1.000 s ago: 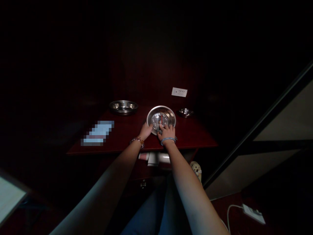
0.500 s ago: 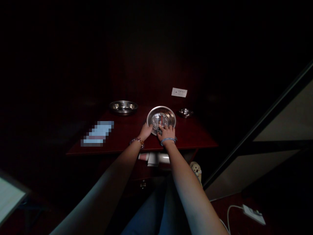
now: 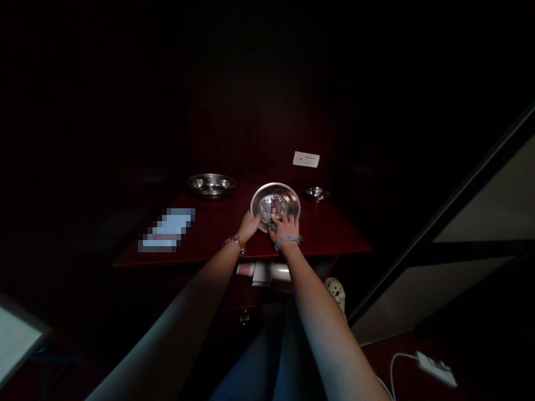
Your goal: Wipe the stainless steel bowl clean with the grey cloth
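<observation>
A round steel bowl (image 3: 288, 196) is tilted at the middle of the dark red table (image 3: 330, 228), its inside facing me, with a small label at its centre. My left hand (image 3: 249, 224) grips its lower left rim, thumb on the inside. My right hand (image 3: 286, 228) is at the lower right, fingers spread over the bowl's inner side. Something small and dark shows by the right fingertips, too unclear to name. A wide shallow steel basin (image 3: 211, 185) stands at the back left, and a small steel bowl (image 3: 317, 194) at the back right.
A pixelated pale blue item (image 3: 169, 229) lies at the table's left. A socket plate (image 3: 306, 159) is on the back wall. Under the tabletop are a white roll (image 3: 281, 272) and pink-and-white cup (image 3: 246, 269). A power strip (image 3: 437, 368) with its cable lies on the floor at right.
</observation>
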Available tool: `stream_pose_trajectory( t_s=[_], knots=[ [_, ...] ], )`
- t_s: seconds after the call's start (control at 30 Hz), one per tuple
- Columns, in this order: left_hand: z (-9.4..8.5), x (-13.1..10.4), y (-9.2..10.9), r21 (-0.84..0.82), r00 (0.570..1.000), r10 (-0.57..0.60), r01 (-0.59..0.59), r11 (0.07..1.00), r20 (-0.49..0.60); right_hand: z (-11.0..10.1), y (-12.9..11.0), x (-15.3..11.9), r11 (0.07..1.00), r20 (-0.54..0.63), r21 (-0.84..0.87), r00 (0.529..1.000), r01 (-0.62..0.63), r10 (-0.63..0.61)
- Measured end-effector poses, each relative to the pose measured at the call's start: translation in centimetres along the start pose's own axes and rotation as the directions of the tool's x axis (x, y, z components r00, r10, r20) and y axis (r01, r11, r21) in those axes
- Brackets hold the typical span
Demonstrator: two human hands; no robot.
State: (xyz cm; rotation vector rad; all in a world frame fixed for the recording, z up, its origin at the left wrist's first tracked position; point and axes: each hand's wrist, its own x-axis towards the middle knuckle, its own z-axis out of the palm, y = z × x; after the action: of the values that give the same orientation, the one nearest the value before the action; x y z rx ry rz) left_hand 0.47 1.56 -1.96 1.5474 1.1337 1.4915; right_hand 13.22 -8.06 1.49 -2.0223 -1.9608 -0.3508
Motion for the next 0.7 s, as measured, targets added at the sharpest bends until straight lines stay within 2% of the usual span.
stream_pose_trajectory(
  t_s=[0.17,0.37,0.7],
  knots=[
    [-0.03,0.03,0.05,-0.001,1.000,-0.018,0.018,1.000,0.002,-0.04,0.01,0.00,1.000,-0.006,0.003,1.000,0.009,-0.009],
    [-0.14,-0.28,0.41,-0.022,0.999,0.034,-0.033,0.999,0.017,0.06,0.08,0.16,1.000,0.015,0.002,1.000,0.002,-0.002],
    [-0.14,-0.45,0.72,0.002,1.000,0.014,-0.014,1.000,0.020,-0.09,0.07,-0.02,1.000,0.009,0.005,1.000,0.026,-0.026]
  ],
)
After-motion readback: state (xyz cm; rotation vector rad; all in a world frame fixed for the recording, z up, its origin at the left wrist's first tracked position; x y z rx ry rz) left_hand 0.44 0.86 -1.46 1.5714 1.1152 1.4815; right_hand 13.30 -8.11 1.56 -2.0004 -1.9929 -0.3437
